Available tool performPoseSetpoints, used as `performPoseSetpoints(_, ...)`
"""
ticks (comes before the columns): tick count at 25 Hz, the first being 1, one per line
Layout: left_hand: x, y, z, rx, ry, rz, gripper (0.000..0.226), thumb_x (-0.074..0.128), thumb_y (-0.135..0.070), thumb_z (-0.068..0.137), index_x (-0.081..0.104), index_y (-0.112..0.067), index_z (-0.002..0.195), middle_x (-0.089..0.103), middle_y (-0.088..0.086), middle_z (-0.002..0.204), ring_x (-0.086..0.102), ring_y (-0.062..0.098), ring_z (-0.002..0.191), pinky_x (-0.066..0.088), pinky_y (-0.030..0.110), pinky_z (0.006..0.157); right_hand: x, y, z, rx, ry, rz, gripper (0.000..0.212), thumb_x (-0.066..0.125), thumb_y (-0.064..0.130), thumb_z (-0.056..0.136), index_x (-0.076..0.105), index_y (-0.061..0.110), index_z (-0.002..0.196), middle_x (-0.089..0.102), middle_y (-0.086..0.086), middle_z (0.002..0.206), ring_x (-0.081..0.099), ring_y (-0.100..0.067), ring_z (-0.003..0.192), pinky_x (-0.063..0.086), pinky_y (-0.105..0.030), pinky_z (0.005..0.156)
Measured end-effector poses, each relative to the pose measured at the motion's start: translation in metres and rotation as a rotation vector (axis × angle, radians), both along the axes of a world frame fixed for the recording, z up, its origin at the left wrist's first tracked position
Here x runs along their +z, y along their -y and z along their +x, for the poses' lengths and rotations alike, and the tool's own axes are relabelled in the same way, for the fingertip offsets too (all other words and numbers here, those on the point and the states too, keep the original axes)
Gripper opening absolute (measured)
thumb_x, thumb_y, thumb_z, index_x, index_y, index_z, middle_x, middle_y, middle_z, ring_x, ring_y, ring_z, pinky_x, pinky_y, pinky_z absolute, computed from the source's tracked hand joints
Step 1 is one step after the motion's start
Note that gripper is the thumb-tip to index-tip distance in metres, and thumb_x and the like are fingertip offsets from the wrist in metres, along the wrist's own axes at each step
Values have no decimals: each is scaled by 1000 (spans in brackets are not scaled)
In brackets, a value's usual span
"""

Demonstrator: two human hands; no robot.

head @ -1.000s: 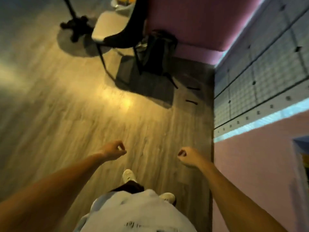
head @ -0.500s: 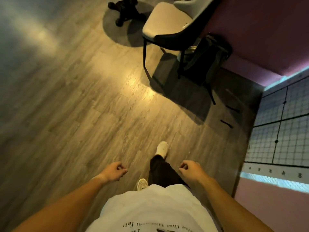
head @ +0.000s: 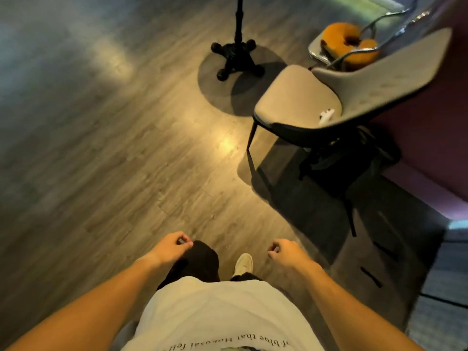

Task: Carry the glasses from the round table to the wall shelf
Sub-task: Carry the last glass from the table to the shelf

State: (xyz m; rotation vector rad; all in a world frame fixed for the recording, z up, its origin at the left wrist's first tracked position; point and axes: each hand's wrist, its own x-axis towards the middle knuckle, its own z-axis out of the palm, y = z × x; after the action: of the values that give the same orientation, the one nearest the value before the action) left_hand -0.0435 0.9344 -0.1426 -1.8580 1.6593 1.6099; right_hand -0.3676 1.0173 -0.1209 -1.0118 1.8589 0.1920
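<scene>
No glasses, round tabletop or wall shelf show in this view. My left hand [head: 172,247] hangs low at centre-left with its fingers curled closed and nothing in it. My right hand [head: 287,252] hangs at centre-right, also curled closed and holding nothing. Both hands hover over the wooden floor, just ahead of my white shirt, dark trousers and one white shoe [head: 243,264]. A black pedestal base with a thin pole [head: 235,59] stands far ahead on the floor; whatever it carries is cut off by the top edge.
A beige chair with black legs [head: 298,97] stands ahead on the right, a small white item on its seat. Behind it a second chair holds an orange neck pillow [head: 347,44]. A dark bag [head: 354,158] sits under the beige chair by the purple wall [head: 430,138].
The view has swung left and moved forward: the chair and pedestal base are nearer and more to the right, the gridded wall has left the frame. Both hands stayed curled and low.
</scene>
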Motion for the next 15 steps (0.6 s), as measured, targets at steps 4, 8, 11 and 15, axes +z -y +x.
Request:
performPoseSetpoints(4, -1, 107, -5, 17, -4, -5, 8, 62, -26, 93, 62, -20, 87, 66, 5, 80, 61, 18, 69, 53, 34, 72, -5, 128, -4, 126, 15, 4, 20, 59, 32, 90, 68, 17, 100, 72, -8, 102, 66, -27, 97, 56, -41, 86)
performPoseSetpoints(8, -14, 239, 1, 35, 6, 34, 9, 61, -24, 94, 60, -19, 86, 64, 5, 79, 59, 19, 69, 53, 37, 73, -14, 257, 12, 76, 16, 4, 19, 59, 33, 91, 67, 21, 104, 70, -6, 105, 66, -23, 95, 56, -41, 87)
performPoseSetpoints(11, -8, 339, 5, -21, 14, 14, 10, 61, -28, 93, 62, -20, 87, 68, 5, 84, 62, 19, 74, 54, 39, 80, -4, 346, 30, -18, 25, -15, 13, 59, 34, 93, 66, 25, 100, 69, -1, 97, 65, -19, 87, 55, -35, 77)
performPoseSetpoints(15, -5, 459, -7, -95, 48, 8, 11, 63, -28, 91, 64, -20, 86, 70, 6, 83, 63, 18, 72, 54, 36, 78, 2, 457, 34, -33, 88, -45, 17, 56, 32, 93, 68, 21, 98, 69, -5, 100, 64, -22, 91, 56, -41, 85)
